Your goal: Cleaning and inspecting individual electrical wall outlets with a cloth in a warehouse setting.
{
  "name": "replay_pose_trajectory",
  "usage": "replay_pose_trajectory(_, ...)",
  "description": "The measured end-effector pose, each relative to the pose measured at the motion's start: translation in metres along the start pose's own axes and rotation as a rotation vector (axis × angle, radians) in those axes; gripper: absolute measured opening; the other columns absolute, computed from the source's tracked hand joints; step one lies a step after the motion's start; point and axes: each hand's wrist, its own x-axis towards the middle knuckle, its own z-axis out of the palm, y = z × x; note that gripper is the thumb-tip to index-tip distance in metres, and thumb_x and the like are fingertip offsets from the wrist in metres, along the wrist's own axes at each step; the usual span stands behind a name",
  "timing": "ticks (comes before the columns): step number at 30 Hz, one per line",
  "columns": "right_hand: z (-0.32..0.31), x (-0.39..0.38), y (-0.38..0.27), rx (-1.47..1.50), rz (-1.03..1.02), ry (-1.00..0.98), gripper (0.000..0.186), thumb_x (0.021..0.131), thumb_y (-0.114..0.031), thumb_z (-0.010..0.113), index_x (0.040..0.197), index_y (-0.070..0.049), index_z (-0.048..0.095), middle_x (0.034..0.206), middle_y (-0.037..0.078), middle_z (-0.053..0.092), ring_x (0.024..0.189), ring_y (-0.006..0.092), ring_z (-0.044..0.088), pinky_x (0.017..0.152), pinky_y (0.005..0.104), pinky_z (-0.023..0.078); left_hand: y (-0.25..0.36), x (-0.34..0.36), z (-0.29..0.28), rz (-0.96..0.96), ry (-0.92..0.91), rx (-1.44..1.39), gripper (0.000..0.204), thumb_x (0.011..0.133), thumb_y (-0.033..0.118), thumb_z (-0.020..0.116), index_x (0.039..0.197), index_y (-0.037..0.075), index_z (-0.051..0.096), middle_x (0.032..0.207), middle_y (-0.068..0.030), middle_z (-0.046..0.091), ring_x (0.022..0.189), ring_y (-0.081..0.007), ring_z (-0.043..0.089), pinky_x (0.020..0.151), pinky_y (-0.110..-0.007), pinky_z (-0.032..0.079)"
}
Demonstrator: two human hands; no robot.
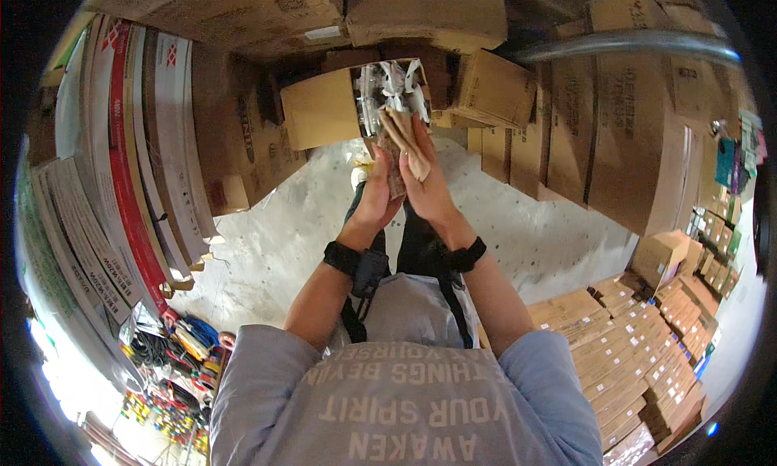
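My left hand and my right hand are close together in front of my body. Between them they grip folded brown cardboard, its lighter tan flap lying against my right fingers. The left hand presses from the other side, where the cardboard looks darker. Just beyond my fingertips stands an open cardboard box, one broad flap folded out to the left. Inside it are several white and clear plastic-wrapped pieces, too small to name. The cardboard's far end overlaps the box opening; whether it touches the contents I cannot tell.
Cardboard boxes line the far side, and a closed box stands right of the open one. Tall cartons and a metal pipe are at right. Flat upright packages stand left, above coiled cables. Stacked small cartons are lower right.
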Motion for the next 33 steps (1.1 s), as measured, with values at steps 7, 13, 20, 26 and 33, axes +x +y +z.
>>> replay_pose_trajectory(7,-0.018,0.019,0.021,-0.128,-0.074,-0.198,0.05,0.093,-0.027,0.044,0.141,-0.016,0.034,0.149,0.016,0.021,0.137,0.0367,0.017,0.111,0.0511,0.01,-0.019,0.036,-0.011,0.116,0.055,-0.06,0.058,0.097,0.048,0.027,0.142,0.011,0.025,0.141,-0.0079,0.036,0.128,-0.0224,0.038,0.106,-0.037,0.032)
replay_pose_trajectory(13,-0.026,-0.005,0.05,-0.134,-0.153,-0.344,0.056,0.09,-0.028,0.048,0.143,-0.018,0.032,0.151,0.015,0.016,0.139,0.038,0.011,0.11,0.0545,0.008,-0.032,0.057,-0.04,0.128,0.14,-0.287,0.06,0.095,0.052,0.032,0.135,0.006,0.033,0.133,-0.0121,0.042,0.12,-0.0277,0.043,0.103,-0.041,0.035)
replay_pose_trajectory(20,-0.03,0.009,0.086,-0.289,-0.142,-0.232,0.054,0.09,-0.029,0.047,0.142,-0.017,0.034,0.15,0.016,0.019,0.138,0.0381,0.017,0.109,0.0574,0.012,-0.073,0.046,-0.066,0.103,0.177,0.491,0.056,0.099,0.039,0.03,0.145,0.01,0.015,0.144,-0.0105,0.029,0.13,-0.0228,0.034,0.108,-0.036,0.028)
replay_pose_trajectory(26,-0.038,0.033,0.128,-0.173,-0.045,-0.202,0.049,0.092,-0.026,0.047,0.139,-0.017,0.039,0.146,0.015,0.029,0.134,0.036,0.027,0.109,0.0552,0.016,-0.078,0.079,-0.03,0.017,0.284,0.06,0.058,0.098,0.021,0.042,0.146,0.009,0.01,0.143,-0.0082,0.031,0.128,-0.0173,0.036,0.104,-0.034,0.034)
replay_pose_trajectory(33,-0.046,0.0,0.167,0.344,0.371,-0.098,0.044,0.095,-0.02,0.045,0.134,0.0,0.04,0.137,0.016,0.041,0.127,0.0251,0.039,0.106,0.0329,0.028,-0.073,0.086,-0.051,0.073,0.375,0.369,0.04,0.098,0.025,0.044,0.132,0.004,0.041,0.122,-0.0056,0.052,0.109,-0.014,0.051,0.093,-0.032,0.042)
